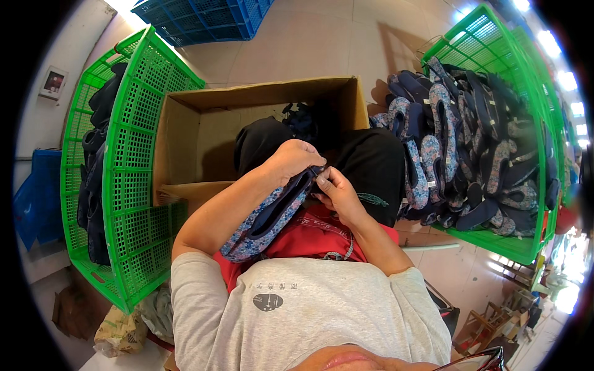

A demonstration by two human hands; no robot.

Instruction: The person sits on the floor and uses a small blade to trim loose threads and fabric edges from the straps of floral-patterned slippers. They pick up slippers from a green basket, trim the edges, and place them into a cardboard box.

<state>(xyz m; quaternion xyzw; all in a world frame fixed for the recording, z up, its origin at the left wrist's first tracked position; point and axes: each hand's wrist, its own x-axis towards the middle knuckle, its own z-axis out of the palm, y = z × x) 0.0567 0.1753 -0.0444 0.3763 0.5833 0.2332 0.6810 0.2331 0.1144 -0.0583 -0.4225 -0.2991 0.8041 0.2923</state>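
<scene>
My left hand (296, 157) grips the far end of a floral-patterned shoe upper with dark blue lining (267, 221), which lies along my left forearm. My right hand (334, 190) pinches the same end of the upper at its edge, fingertips touching the left hand. Both hands sit above my lap, over black trousers (371, 162) and a red cloth (309, 232).
An open cardboard box (198, 133) stands in front of my knees with dark pieces inside. A green plastic crate (133, 161) on the left holds dark uppers. A green crate (495, 241) on the right is piled with several floral and navy uppers (455, 145). A blue crate (204, 18) lies beyond.
</scene>
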